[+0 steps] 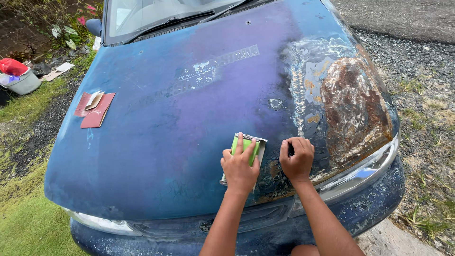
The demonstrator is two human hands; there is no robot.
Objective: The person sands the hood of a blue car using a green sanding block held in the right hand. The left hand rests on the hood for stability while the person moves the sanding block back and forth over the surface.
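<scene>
A faded blue car hood (189, 123) fills the view, with a large rust patch (355, 109) at its right front corner. My left hand (239, 168) grips a green sanding block (246, 144) wrapped in sandpaper and presses it flat on the hood near the front edge. My right hand (297, 160) rests beside it, fingers curled, fingertips on the worn paint at the edge of the rusted area, holding nothing visible.
Red-brown sandpaper sheets (95, 110) lie on the hood's left side. The windshield (156, 14) is at the top. Grass lies to the left, gravel (422, 71) to the right. A grey tub (21, 81) with a red item stands far left.
</scene>
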